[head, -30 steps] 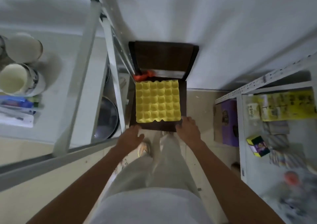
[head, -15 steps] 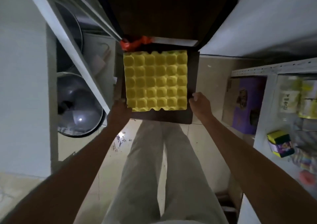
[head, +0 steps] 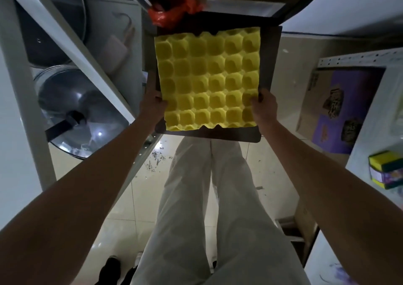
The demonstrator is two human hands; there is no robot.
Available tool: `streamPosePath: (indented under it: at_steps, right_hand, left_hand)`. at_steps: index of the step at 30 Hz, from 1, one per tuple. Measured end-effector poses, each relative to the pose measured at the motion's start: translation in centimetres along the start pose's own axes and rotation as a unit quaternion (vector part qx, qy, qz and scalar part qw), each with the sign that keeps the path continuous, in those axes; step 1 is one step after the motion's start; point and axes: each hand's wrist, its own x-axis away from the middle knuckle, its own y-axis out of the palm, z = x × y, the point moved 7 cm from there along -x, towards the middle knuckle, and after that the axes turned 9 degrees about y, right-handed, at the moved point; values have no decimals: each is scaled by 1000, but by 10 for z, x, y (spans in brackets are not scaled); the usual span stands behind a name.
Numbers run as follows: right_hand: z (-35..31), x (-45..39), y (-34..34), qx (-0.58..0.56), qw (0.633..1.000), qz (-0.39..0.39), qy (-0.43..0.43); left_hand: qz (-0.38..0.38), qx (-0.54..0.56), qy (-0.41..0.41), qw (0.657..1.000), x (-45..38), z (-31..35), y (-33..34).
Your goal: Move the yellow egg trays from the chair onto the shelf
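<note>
You are gripping the yellow egg trays (head: 208, 82) at both side edges, your left hand (head: 152, 104) and right hand (head: 262, 106) curling onto them while they are sitting on the dark chair (head: 270, 66). They look light and flexible, so squeezing unevenly is risking a buckle or a slipped tray. In lifting, you are also risking a snag on the shelf upright (head: 72, 51) just beside your left hand.

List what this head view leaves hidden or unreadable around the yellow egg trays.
- How many yellow egg trays are stacked: only the top one shows from above.
- Left hand fingers: tucked under the tray edge.
- Chair back: cut off by the top edge.
- Purple box print: blurred.
</note>
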Motion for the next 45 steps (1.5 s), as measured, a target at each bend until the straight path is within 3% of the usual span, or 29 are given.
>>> streamPosePath:
  at_steps: [9,20,26,33,39,45]
  right_hand:
    - [25,15,-31,-31,999,39,-11]
    - [142,91,-25,-211,964,90,131]
    - [225,150,-5,-313,916,98,230]
    - [294,210,-8,-320,890,187,267]
    - [332,283,-49,-366,849,247,291]
    - [344,395,-126,-413,817,288,281]
  left_hand:
    - [21,10,34,999,27,27,12]
    - [-68,-71,138,985,59,63,62]
    - [-153,-122,229,953,89,82,110]
    - [-179,-123,252,943,123,89,180]
    - [-235,-120,286,921,193,101,226]
    - [-272,-126,330,895,314,140,233]
